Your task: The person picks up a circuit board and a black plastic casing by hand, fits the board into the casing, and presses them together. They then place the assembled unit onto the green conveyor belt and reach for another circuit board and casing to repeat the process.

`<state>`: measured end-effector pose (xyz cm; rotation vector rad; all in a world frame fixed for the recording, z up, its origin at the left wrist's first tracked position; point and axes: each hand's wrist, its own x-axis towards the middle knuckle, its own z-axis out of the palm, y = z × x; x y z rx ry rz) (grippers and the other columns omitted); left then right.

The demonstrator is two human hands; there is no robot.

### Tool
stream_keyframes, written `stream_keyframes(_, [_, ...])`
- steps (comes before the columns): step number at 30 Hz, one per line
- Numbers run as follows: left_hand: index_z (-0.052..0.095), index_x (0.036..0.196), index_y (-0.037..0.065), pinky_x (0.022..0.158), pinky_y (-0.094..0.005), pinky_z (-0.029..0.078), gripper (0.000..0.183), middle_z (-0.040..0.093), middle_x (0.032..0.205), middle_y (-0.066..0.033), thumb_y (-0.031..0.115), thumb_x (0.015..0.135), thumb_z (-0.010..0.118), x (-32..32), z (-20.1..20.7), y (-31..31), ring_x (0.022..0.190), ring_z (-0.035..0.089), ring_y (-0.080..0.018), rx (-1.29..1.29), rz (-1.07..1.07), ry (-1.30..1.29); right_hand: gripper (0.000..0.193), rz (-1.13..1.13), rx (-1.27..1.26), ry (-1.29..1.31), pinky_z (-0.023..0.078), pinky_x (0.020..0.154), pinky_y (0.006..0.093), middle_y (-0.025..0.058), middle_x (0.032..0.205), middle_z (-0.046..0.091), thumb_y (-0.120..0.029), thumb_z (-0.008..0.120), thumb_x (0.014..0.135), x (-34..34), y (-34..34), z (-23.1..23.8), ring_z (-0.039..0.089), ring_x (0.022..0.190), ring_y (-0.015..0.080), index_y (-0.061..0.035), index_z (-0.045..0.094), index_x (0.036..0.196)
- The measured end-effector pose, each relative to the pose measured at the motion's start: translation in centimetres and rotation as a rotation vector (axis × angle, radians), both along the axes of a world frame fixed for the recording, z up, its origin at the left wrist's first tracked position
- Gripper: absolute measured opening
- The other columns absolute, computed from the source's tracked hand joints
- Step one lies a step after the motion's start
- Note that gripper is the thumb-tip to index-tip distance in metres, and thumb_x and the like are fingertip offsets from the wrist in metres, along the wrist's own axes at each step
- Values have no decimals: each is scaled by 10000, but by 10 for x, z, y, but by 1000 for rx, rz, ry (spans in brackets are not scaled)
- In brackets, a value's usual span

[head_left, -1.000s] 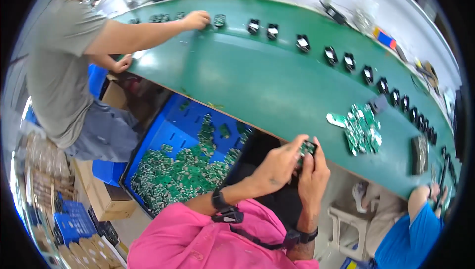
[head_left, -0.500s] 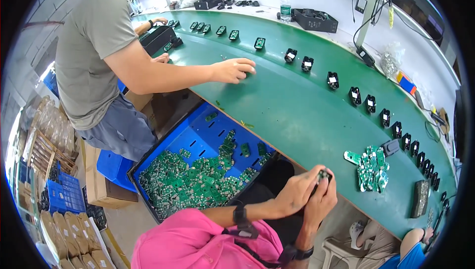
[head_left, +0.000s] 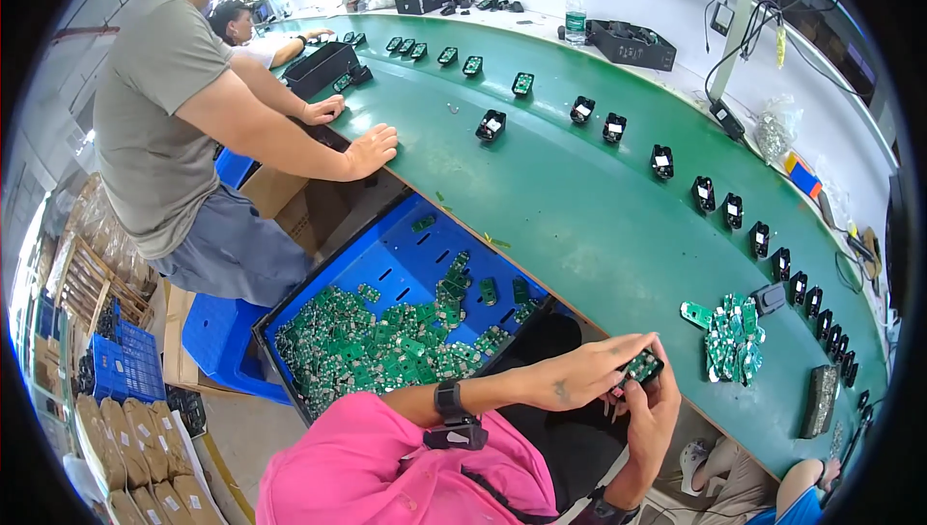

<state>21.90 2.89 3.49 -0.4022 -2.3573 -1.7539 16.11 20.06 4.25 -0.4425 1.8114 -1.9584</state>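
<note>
Both my hands hold a small black plastic housing with a green circuit board in it, just off the table's near edge. My left hand closes around its left side, fingers reaching over the far end. On the other side my right hand grips it, with the thumb pressed on or near the board. Beyond them on the green table lies a loose pile of circuit boards, one board sticking out to the left. A dark block-shaped part rests against that pile.
A blue bin full of circuit boards stands left of my lap. Black housings line the table's far side; one sits nearer. A co-worker stands at the left, hands at the table edge. A dark rectangular block lies right.
My hands have shifted slightly right and down, and the board's face now shows. The co-worker's hand has drawn back to the table edge, and a black housing now stands mid-table.
</note>
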Motion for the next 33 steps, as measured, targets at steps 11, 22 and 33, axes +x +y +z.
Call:
stream_keyframes(11, [490, 1390, -6, 724, -250, 615, 407, 676, 1112, -119, 97, 995, 495, -15, 7, -18, 860, 719, -173, 638, -8, -666, 231, 154, -92, -361, 460, 428, 231, 81, 819, 649, -131, 568, 969, -22, -13, -15, 596, 526, 128, 40, 586, 1124])
stream_keyframes(22, [467, 1359, -52, 765, -287, 636, 445, 689, 1085, -153, 55, 934, 540, -25, 14, -16, 851, 748, -244, 996, -55, -760, 259, 36, -220, -538, 386, 365, 218, 70, 691, 647, -222, 567, 993, -19, -6, -11, 558, 465, 100, 17, 613, 1080])
stream_keyframes(33, [353, 1510, 6, 901, -318, 601, 680, 428, 1483, -99, -20, 871, 583, -11, 28, -11, 1251, 548, -192, 658, -148, -482, 601, 50, -7, -123, 435, 507, 227, 56, 796, 643, 16, 573, 836, -1, 2, 14, 581, 622, 78, 12, 450, 1425])
